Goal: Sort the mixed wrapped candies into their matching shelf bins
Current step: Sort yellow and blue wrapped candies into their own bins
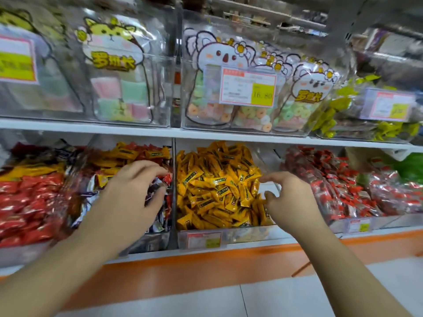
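My left hand [135, 191] reaches into the mixed bin [146, 242], which holds yellow, red and silver-purple wrapped candies. Its fingers and thumb curl round a dark wrapped candy [156, 188]. To the right, a bin [247, 235] is heaped with yellow wrapped candies [217, 184]. My right hand [293, 200] hovers over that bin's right edge. Its index finger and thumb are loosely curled and apart, with nothing plainly between them. The thumb tip is close to the yellow pile.
Red wrapped candies fill a bin at far left [27, 202] and another at the right [343, 191]. The upper shelf [206, 132] carries clear bins of bagged gummies with a price tag [248, 88]. An orange shelf edge [206, 264] runs below, above tiled floor.
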Motion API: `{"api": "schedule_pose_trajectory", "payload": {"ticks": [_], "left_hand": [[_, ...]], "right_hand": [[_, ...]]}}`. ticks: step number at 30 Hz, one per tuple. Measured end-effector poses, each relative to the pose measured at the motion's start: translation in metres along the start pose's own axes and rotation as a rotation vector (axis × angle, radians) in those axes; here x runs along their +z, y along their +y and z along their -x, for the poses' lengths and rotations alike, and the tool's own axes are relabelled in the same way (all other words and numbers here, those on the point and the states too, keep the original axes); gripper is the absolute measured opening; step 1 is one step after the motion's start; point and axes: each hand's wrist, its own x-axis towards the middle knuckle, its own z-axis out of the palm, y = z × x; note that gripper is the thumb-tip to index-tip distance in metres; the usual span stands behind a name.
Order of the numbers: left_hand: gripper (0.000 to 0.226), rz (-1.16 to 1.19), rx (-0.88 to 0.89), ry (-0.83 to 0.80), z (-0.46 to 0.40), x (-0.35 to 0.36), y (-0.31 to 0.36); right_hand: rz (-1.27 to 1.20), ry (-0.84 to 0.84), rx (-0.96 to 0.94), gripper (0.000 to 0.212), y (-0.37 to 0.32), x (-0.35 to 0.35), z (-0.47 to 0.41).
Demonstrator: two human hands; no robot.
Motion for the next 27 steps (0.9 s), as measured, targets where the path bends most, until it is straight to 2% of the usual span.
{"api": "schedule_pose_trajectory", "payload": {"ticks": [4, 9, 13, 15, 22, 27], "left_hand": [[0.032, 0.097, 0.162, -0.051, -0.012, 0.023, 0.038], [0.038, 0.198, 0.17, -0.195, -0.044, 0.081, 0.086], [0.065, 0.032, 0.223, -0.282, -0.07, 0.129, 0.101], [0.069, -0.055, 0.264, -0.296, -0.08, 0.144, 0.1], [0.04, -0.174, 0.362, -0.21, -0.088, 0.153, 0.1], [0.025, -0.096, 0.357, -0.184, -0.076, 0.127, 0.091]], "right_hand": [[-0.004, 0.017, 0.014, 0.034, 0.015, -0.001, -0.004], [-0.008, -0.021, 0.048, 0.032, 0.029, 0.002, -0.005], [-0.029, -0.04, 0.059, 0.033, 0.035, 0.004, -0.006], [-0.034, -0.039, 0.053, 0.033, 0.037, 0.004, -0.007], [-0.052, -0.038, 0.062, 0.034, 0.04, 0.003, -0.01], [-0.07, -0.067, 0.078, 0.036, 0.036, -0.002, -0.006]]}}
